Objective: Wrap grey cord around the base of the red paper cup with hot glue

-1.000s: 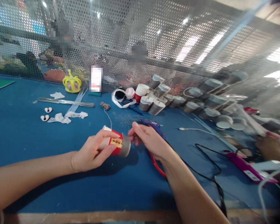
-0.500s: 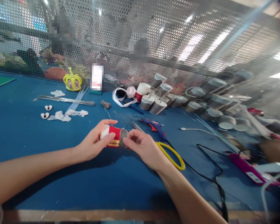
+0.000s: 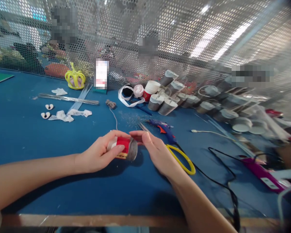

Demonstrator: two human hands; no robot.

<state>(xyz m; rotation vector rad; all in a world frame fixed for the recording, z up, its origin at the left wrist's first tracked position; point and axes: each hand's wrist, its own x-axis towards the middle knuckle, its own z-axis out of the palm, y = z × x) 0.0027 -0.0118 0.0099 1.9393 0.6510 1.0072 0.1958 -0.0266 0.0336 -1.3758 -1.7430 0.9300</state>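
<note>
My left hand is wrapped round a small cup lying on its side just above the table. The cup has a white end, a red band with a gold strip, and a grey end facing right. Beside that grey end is my right hand, its fingers stretched out and its thumb raised. Its fingertips reach the cup's far upper edge; I cannot tell whether they touch it. A thin cord runs from a small grey-brown bundle toward my left fingers.
Past my right hand lie yellow-handled scissors and a blue glue gun with its black cable. Several grey cups stand at the back right, near a purple power strip. A yellow crown-shaped piece sits at the back left.
My right hand has gone from pinching the cup's grey rim to stretched fingers beside it. The cup has tilted, its grey end lower and nearer to me.
</note>
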